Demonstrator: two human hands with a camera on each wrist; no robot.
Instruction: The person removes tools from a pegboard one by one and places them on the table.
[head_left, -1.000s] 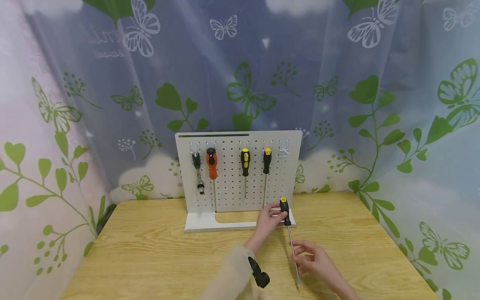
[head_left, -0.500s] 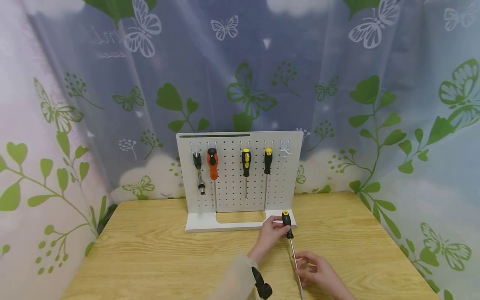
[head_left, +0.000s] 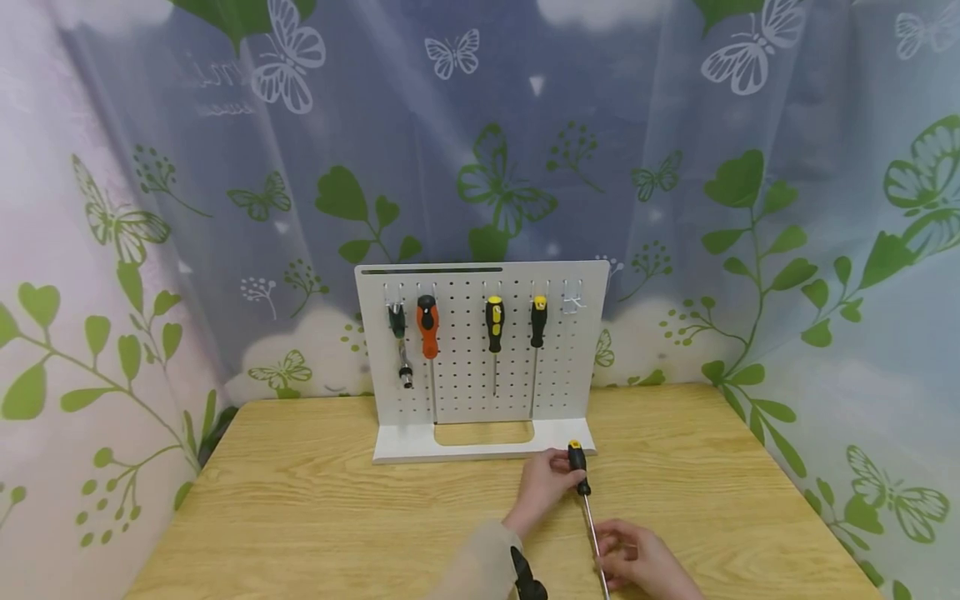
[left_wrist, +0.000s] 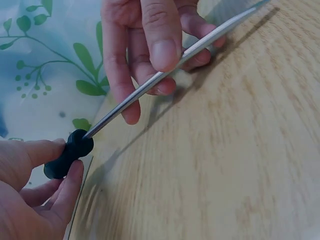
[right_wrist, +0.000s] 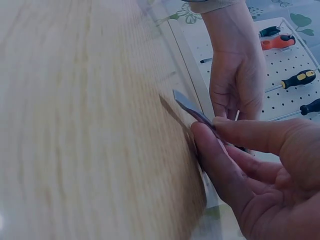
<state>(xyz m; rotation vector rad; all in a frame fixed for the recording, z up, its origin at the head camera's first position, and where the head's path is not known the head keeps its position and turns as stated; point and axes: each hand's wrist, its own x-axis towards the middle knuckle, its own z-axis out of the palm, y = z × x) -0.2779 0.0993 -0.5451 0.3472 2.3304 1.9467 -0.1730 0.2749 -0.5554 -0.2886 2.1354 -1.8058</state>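
A long flat-head screwdriver [head_left: 578, 468] with a black handle and yellow end cap slants just above the table, in front of the pegboard's right end. My left hand [head_left: 543, 490] pinches its handle between thumb and fingers. Lower on the metal shaft [left_wrist: 112, 113], my right hand [head_left: 643, 562] pinches with the thumb and fingertips. The right wrist view has the flat blade tip [right_wrist: 185, 103] pointing out past my thumb and forefinger. Its shadow falls on the wood beside it. In that view my right fingers and left hand hide most of the shaft and handle.
Behind the hands stands a white pegboard [head_left: 465, 383] on a flat base. From its hooks hang a dark-handled socket tool [head_left: 400, 342], an orange-and-black screwdriver [head_left: 428, 327] and two black-and-yellow screwdrivers [head_left: 494, 325]. A clear hook [head_left: 572, 298] at the right holds nothing. Patterned curtains surround the wooden table [head_left: 315, 508].
Both hands have brought the screwdriver down and toward me, away from the pegboard. The left hand stays on the handle and the right hand on the shaft.
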